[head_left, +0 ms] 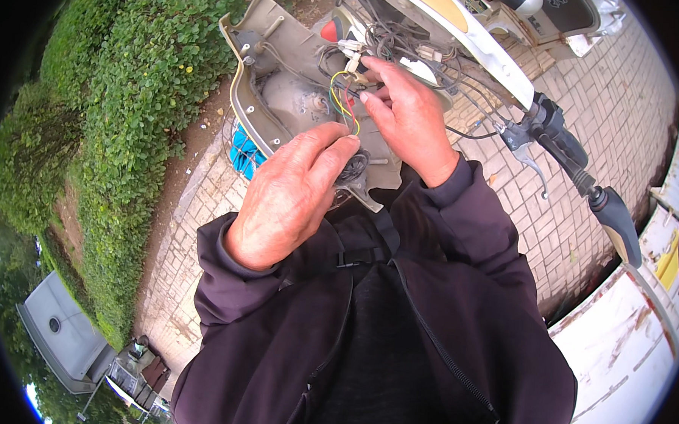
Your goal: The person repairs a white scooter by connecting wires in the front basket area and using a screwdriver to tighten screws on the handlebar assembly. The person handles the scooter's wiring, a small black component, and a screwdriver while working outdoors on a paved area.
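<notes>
A beige plastic fairing panel (295, 96) of a scooter lies with its hollow inner side up in front of me. My left hand (295, 183) is over its near edge, thumb and forefinger pinched on thin coloured wires (338, 93), yellow, green and red. These wires run up toward a white connector (352, 63). My right hand (404, 109) is bent around the wiring beside that connector, its fingertips near the plug; what they grip is partly hidden. Below the left fingertips sits a round dark part (355, 166) with wire around it.
At right the scooter's handlebar (566, 150) sticks out with a brake lever (532, 163) and black grip. A tangle of dark cables (385, 32) hangs at the top. Green hedge (133, 74) borders the brick paving (589, 223). A blue object (245, 153) lies by the panel.
</notes>
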The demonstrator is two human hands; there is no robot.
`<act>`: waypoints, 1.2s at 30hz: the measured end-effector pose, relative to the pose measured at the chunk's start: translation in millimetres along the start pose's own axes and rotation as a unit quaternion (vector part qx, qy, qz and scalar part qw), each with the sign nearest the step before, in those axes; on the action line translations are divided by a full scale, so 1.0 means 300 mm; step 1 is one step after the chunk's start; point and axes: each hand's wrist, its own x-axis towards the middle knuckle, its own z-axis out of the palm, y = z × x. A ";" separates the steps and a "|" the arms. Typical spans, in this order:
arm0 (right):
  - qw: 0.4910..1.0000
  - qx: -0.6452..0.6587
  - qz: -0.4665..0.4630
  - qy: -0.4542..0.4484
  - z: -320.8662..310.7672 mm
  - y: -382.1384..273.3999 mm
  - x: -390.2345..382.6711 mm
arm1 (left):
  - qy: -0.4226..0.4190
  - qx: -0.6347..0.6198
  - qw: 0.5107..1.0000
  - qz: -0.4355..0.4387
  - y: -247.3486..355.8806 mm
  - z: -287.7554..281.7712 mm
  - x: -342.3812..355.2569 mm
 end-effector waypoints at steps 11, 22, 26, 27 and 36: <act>0.950 0.298 0.082 -0.041 0.037 0.003 0.044 | 0.017 0.055 0.998 0.004 -0.017 0.054 0.009; 0.955 0.278 0.068 -0.074 -0.017 -0.008 0.044 | 0.022 0.067 0.997 0.007 -0.041 0.075 0.019; 0.956 0.275 0.072 -0.073 -0.021 -0.011 0.042 | 0.029 0.083 0.996 0.008 -0.049 0.075 0.022; 0.956 0.274 0.073 -0.072 -0.022 -0.012 0.040 | 0.029 0.086 0.996 0.006 -0.050 0.074 0.021; 0.960 0.260 0.077 -0.066 -0.030 -0.028 0.050 | 0.053 0.059 0.997 -0.016 -0.060 0.047 0.025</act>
